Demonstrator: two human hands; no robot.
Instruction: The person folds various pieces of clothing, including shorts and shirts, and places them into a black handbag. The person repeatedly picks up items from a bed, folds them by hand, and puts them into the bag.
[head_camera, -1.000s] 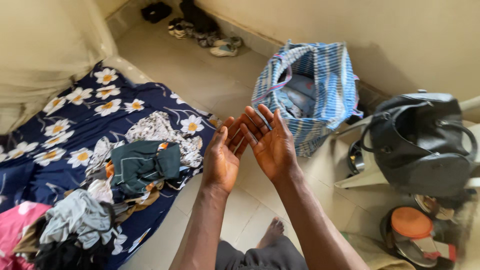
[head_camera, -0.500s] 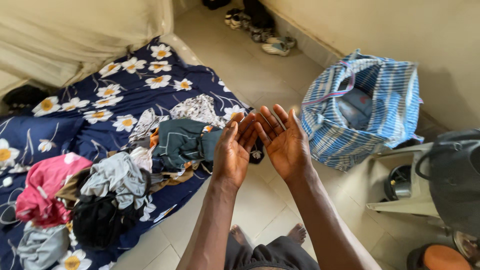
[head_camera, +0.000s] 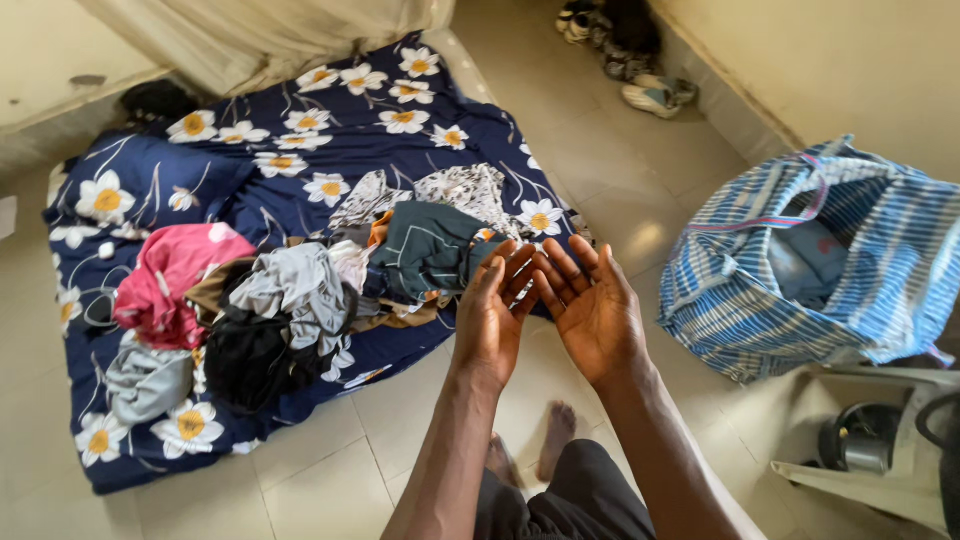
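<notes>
both hands are empty: your left hand and right hand are raised, palms open, fingers touching. since a second ago your view swung left; the clothes pile on the floral sheet now lies just beside them.

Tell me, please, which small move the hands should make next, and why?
Probably reach the left hand forward to the dark green garment on top of the clothes pile. Both hands are open and empty, the right hand beside the left, and that garment lies nearest the fingertips.
</notes>
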